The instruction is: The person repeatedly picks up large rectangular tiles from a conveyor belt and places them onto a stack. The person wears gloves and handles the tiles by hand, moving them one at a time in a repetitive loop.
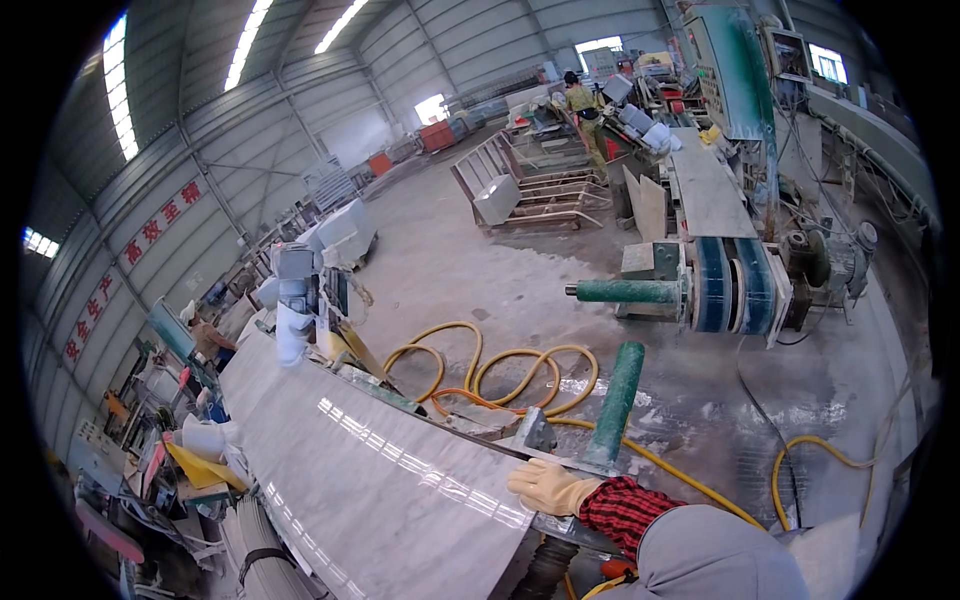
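Observation:
A long polished stone slab (370,465), white-grey with faint veins and reflecting the roof lights, stretches from the lower middle toward the left. At its near right corner is my right hand (553,487), in a cream work glove, its fingers closed over the slab's edge. The thumb side is hidden. A red-and-black plaid cuff shows beyond the glove, then a grey sleeve (715,555). Just past the hand, a green roller (615,400) sticks up. My left hand is out of the picture.
A yellow hose (475,360) lies coiled on the wet floor. Right stands a machine with blue belts (712,285) and a motor (845,260). A metal rack cart (530,190) is farther off. One person (583,110) stands far back, another (208,338) at the left.

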The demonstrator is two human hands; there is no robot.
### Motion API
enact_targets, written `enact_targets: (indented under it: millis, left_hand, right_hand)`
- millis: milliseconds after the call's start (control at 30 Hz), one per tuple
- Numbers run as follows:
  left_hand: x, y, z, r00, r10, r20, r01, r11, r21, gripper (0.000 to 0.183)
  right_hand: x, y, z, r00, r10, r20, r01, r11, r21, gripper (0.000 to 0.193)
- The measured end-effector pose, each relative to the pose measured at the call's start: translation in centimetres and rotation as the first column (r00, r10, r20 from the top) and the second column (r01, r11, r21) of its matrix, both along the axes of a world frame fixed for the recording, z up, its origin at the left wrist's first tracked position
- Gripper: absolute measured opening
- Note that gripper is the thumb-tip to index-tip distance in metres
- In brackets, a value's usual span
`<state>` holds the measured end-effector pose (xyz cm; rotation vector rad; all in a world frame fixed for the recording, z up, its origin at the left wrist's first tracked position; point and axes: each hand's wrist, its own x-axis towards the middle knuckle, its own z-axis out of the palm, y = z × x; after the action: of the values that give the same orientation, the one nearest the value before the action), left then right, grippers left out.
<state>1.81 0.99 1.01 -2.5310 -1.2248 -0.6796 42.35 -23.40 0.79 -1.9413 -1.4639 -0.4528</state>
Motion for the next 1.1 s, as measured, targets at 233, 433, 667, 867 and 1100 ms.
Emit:
enact_targets:
  millis: [233,433,667,867,1100]
  left_hand:
    - [0.0,0.6,1.3,0.998,0.038,-0.053,-0.042,0.995,-0.088,0.047]
    - [0.0,0.9,1.6,0.993,0.067,-0.093,-0.080,0.986,-0.143,0.047]
    - [-0.3,0.7,2.5,0.984,0.115,-0.138,-0.142,0.968,-0.206,0.047]
    - [0.2,0.7,3.9,0.970,0.173,-0.173,-0.218,0.930,-0.295,0.047]
    - [-1.7,4.1,1.1,0.997,0.042,-0.071,-0.046,0.998,-0.051,0.048]
  right_hand:
    - [-0.2,0.0,0.1,0.999,0.013,0.041,-0.016,0.997,0.081,0.027]
    - [-0.1,-0.4,-0.2,0.999,0.032,0.034,-0.035,0.995,0.095,0.031]
    - [-0.4,-0.8,0.6,0.998,0.054,0.028,-0.056,0.992,0.113,0.034]
    - [-0.5,-1.0,0.7,0.999,0.050,-0.014,-0.049,0.996,0.073,0.035]
    - [-0.7,-0.9,1.0,0.998,0.056,-0.010,-0.056,0.997,0.060,0.034]
